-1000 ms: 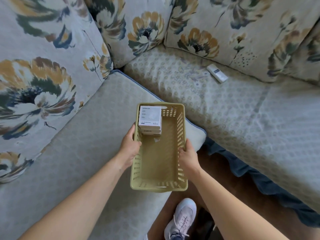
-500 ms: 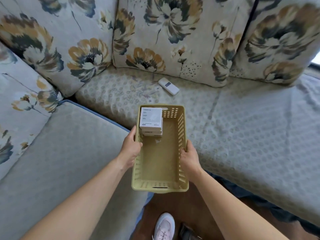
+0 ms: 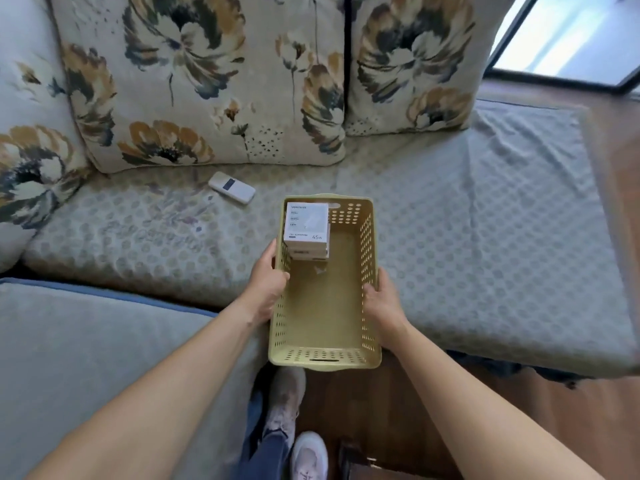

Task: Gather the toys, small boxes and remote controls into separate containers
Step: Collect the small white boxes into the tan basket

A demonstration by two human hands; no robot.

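Observation:
A yellow perforated plastic basket (image 3: 322, 355) is held above the sofa's front edge. My left hand (image 3: 266, 285) grips its left wall and my right hand (image 3: 382, 299) grips its right wall. Two small white boxes (image 3: 306, 226) are stacked in the basket's far left corner. A white remote control (image 3: 232, 187) lies on the seat cushion, up and to the left of the basket, close to the back pillows.
Floral back pillows (image 3: 207, 81) line the sofa. A grey seat cushion (image 3: 485, 237) stretches to the right, another section (image 3: 86, 358) lies at the lower left. Wooden floor and my shoes (image 3: 308, 455) are below. A window (image 3: 571, 36) is at the top right.
The view has swung to the right along the sofa, with the basket carried along in both hands. The remote now lies to the basket's upper left instead of its upper right.

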